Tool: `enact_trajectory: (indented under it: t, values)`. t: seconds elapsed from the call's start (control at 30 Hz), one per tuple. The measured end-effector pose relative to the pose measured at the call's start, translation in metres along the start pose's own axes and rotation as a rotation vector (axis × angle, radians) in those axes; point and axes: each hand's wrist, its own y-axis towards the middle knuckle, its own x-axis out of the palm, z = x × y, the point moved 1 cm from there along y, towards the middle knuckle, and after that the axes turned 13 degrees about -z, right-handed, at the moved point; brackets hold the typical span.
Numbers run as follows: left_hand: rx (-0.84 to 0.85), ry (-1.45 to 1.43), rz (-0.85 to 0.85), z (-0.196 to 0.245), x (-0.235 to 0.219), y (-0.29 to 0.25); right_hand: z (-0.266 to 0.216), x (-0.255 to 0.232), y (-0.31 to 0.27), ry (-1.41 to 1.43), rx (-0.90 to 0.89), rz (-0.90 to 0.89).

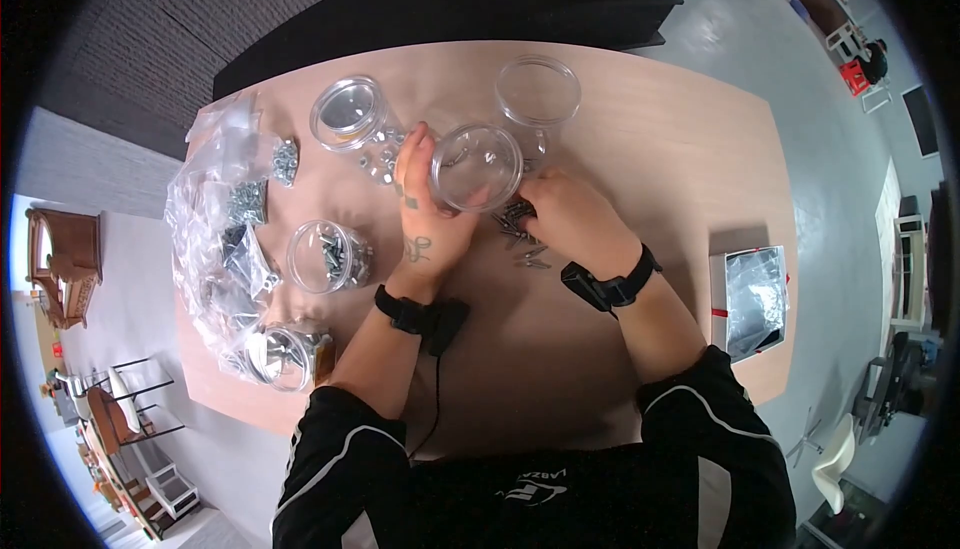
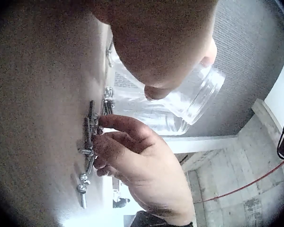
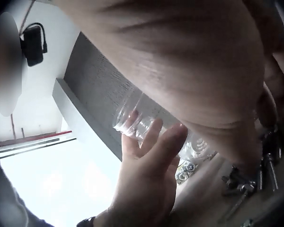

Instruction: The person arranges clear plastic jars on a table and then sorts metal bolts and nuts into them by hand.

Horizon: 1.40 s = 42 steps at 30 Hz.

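My left hand (image 1: 430, 224) grips a clear jar (image 1: 478, 167) from its left side, holding it tilted above the table. In the right wrist view, the left hand's fingers (image 3: 151, 137) curl round its wall. Just right of that jar, my right hand (image 1: 575, 214) reaches down to a loose pile of metal bolts (image 1: 518, 237). The left wrist view shows the right hand's thumb and fingers bent together, pinching at the bolts (image 2: 88, 127). Some bolts lie apart from the pile, towards my body. The right palm hides part of the pile in the right wrist view.
Another clear jar (image 1: 538, 89) stands behind the held one. Jars with hardware stand left: one at the back (image 1: 350, 114), one midway (image 1: 322, 257), one in front (image 1: 280, 359). Plastic bags (image 1: 215, 219) of fasteners line the left edge. An open box (image 1: 752, 299) sits at right.
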Motion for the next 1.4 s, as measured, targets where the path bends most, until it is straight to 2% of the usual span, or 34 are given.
enact_trajectory:
  t: [0.37,0.47,0.57,0.63,0.67,0.77,0.83,0.93,1.13,1.4]
  values:
    - [-0.033,-0.026,0.005,0.000,0.001,-0.001,-0.001,-0.002,0.001,-0.041,0.015,0.002]
    - [-0.034,-0.032,0.002,0.000,0.000,-0.001,-0.008,-0.018,-0.003,0.006,0.094,-0.069]
    - [-0.009,0.003,-0.018,0.001,-0.001,0.000,-0.015,-0.036,-0.010,0.092,0.064,-0.063]
    - [0.063,-0.041,0.018,0.003,0.000,0.002,-0.027,-0.051,-0.020,0.331,0.066,-0.033]
    - [0.062,-0.042,0.018,0.004,0.000,0.002,-0.035,-0.057,-0.023,0.331,0.066,-0.033]
    - [0.054,-0.027,0.012,0.008,0.002,0.002,-0.048,-0.063,-0.025,0.460,0.088,0.085]
    - [0.061,-0.042,0.029,0.009,0.004,0.001,-0.048,-0.062,-0.021,0.420,-0.015,0.267]
    - [0.074,0.000,-0.004,0.008,0.005,0.001,-0.048,-0.056,-0.016,0.487,-0.031,0.378]
    - [0.100,0.038,-0.013,0.010,0.003,0.003,-0.043,-0.039,-0.006,0.215,-0.156,0.409]
    - [0.121,0.057,-0.031,0.013,0.002,0.006,-0.045,-0.038,-0.010,0.149,-0.121,0.362]
